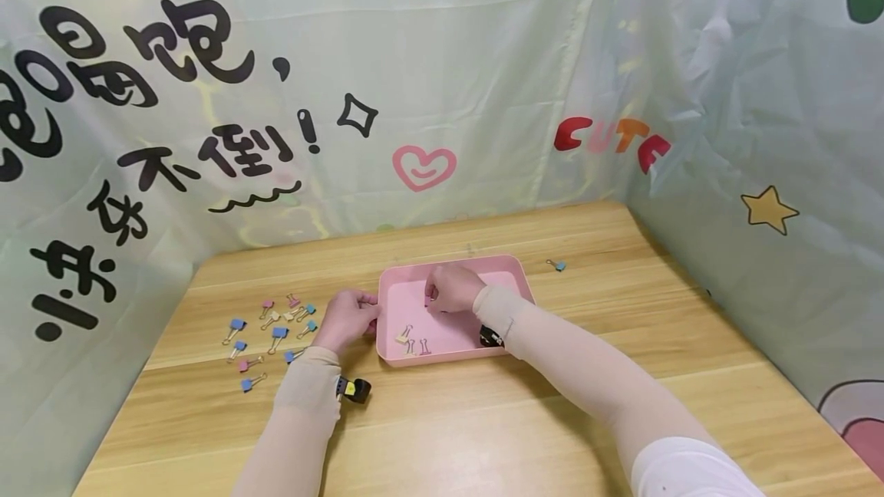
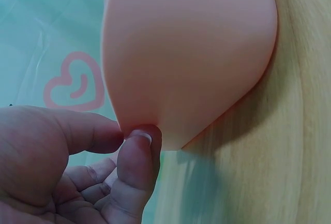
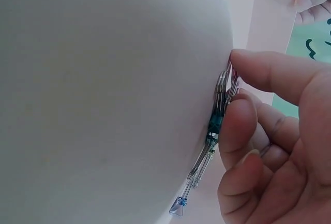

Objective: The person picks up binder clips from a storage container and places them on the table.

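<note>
A pink tray (image 1: 452, 355) stands on the table, and my left hand (image 1: 347, 319) pinches the rim at its left side between thumb and a finger. The left wrist view shows that grip on the tray wall (image 2: 191, 43) close up. My right hand (image 1: 452, 288) is down inside the tray, its fingertips pinching a small pinkish binder clip (image 3: 235, 81), mostly hidden by the fingers. Past those fingertips, a teal binder clip (image 3: 215, 124) and a blue one (image 3: 177, 206) lie in the tray. A few binder clips (image 1: 410, 345) lie at its near left corner.
Several blue, pink, cream and teal binder clips (image 1: 278, 336) are scattered on the wooden table (image 1: 442, 436) left of my left hand. A single blue binder clip (image 1: 558, 265) lies right of the tray. Printed cloth (image 1: 476, 90) hangs behind the table and along its sides.
</note>
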The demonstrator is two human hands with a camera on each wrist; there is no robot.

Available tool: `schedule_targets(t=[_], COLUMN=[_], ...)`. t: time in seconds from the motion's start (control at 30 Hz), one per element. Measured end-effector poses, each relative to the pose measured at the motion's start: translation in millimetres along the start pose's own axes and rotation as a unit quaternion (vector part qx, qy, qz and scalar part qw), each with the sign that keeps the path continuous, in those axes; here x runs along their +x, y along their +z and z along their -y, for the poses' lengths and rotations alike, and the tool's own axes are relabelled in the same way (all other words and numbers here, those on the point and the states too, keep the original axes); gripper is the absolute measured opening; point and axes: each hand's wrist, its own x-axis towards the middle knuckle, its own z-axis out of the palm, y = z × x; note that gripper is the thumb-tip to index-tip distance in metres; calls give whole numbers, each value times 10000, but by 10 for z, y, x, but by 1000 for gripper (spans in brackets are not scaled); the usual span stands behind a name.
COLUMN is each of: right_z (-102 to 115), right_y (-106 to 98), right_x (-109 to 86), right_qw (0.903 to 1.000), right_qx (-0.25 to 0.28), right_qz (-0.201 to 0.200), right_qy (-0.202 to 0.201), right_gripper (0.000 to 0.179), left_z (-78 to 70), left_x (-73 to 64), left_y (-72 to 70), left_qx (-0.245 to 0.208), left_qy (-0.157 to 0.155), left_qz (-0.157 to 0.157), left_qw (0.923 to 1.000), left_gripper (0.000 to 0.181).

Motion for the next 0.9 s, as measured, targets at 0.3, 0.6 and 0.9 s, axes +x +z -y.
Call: schedule_targets(t=[0.3,0.6,0.9], right_z=[15,11,-47], right_y=[-3,-64,-198], right_x=[-4,-33,-77], right_qw=[9999,9999,9992], right_qx=[-82,67,339], right_qz=[-75,-56,-197], right_qy=[14,140,15], right_gripper=[5,6,9], left_z=[-3,-12,4], left_x=[-3,-8,-2], left_y=[1,9,2], left_qx=[15,105,11], left_qy=[-8,-8,-16], left_qz=[-5,-10,19], left_qw=[10000,9999,10000], left_gripper=[19,19,19])
